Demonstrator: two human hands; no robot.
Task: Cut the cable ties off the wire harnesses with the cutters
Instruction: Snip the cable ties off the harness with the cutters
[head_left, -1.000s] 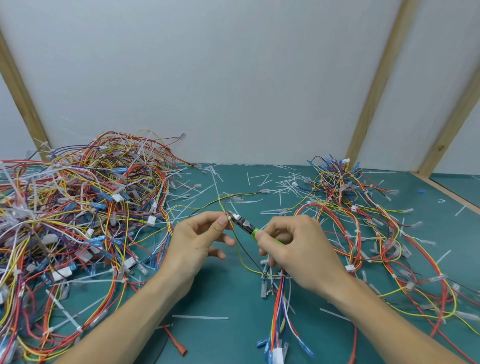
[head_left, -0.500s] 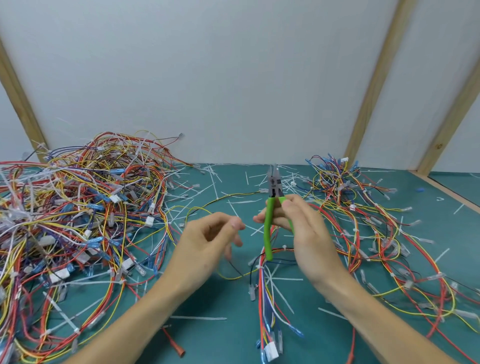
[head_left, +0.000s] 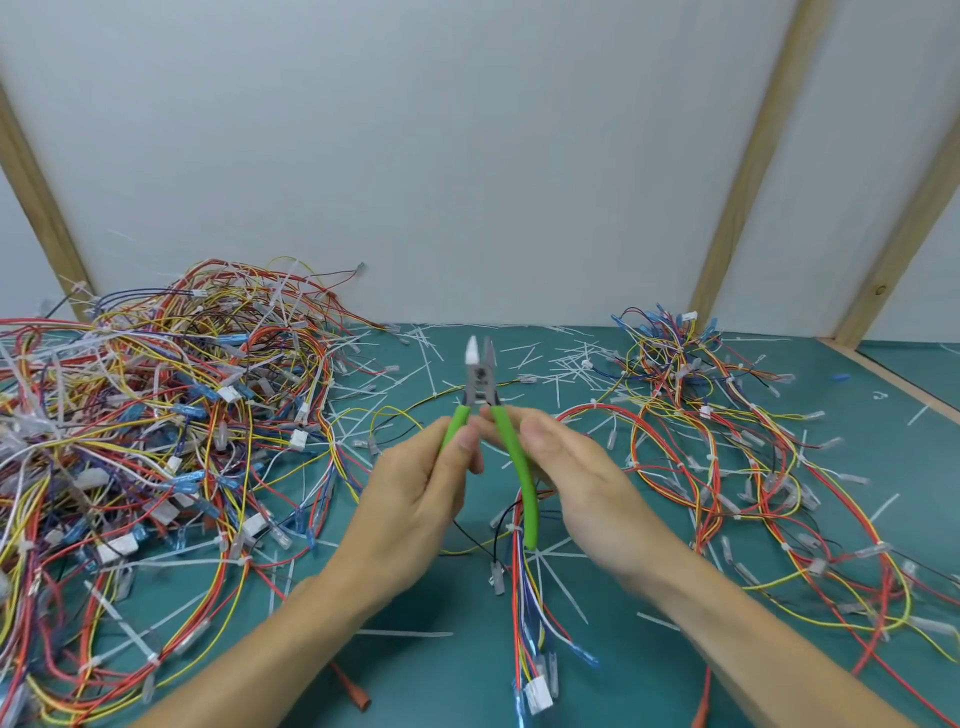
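The green-handled cutters (head_left: 480, 384) stand upright in front of me, jaws up and spread apart. My left hand (head_left: 415, 499) pinches the left green handle, and my right hand (head_left: 576, 483) holds the right handle, which curves down past my fingers. Something small and white sits at the tip of the left jaw. A wire harness (head_left: 524, 597) with red, blue and white wires lies on the green mat (head_left: 457, 675) below my hands, its white connector near the front edge. Neither hand touches it.
A big tangled pile of harnesses (head_left: 156, 426) fills the left of the mat. A looser spread of harnesses (head_left: 727, 457) lies on the right. Cut white cable tie pieces (head_left: 550, 364) are scattered at the back. A white wall with wooden battens stands behind.
The cutters turned from pointing left at a wire to upright. My left hand let go of the wire and took the left handle; the handles spread, and the harness dropped to the mat.
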